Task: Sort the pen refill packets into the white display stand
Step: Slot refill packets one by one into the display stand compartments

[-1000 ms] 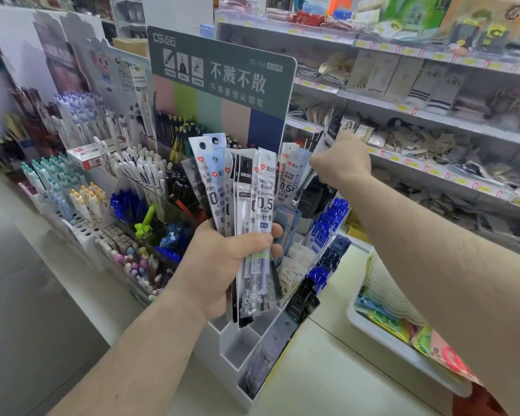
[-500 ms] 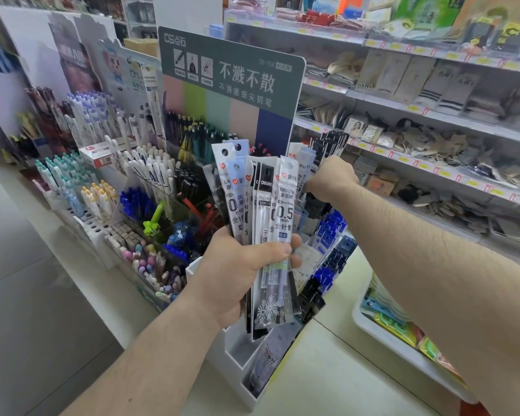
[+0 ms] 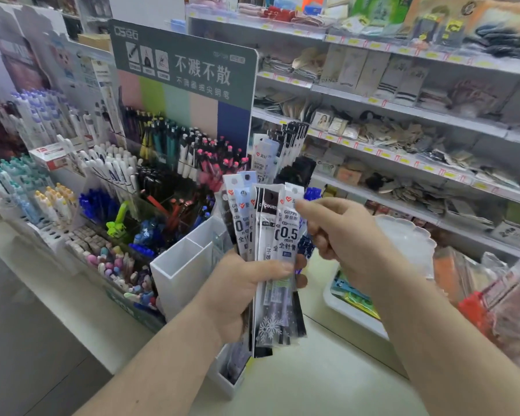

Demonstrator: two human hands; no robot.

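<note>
Left hand point(image 3: 246, 289) grips fan of refill packets point(image 3: 278, 235) just above white display stand point(image 3: 189, 265); right hand point(image 3: 339, 235), fingers loosely curled, empty, reaching for front pkt. Some pkts already slotted at back point(image 3: 270, 154); most left, near compartments look bare.

Two hands in view: left hand point(image 3: 240, 291), right hand point(image 3: 347, 235). About five pen refill packets point(image 3: 285, 244) fanned in the left; exact count unclear where they overlap. One white display stand point(image 3: 182, 267), two open compartments visible at its top. One green header sign point(image 3: 183, 66). One white scalloped tray point(image 3: 409, 238). Pens in the racks too many to count.
</note>
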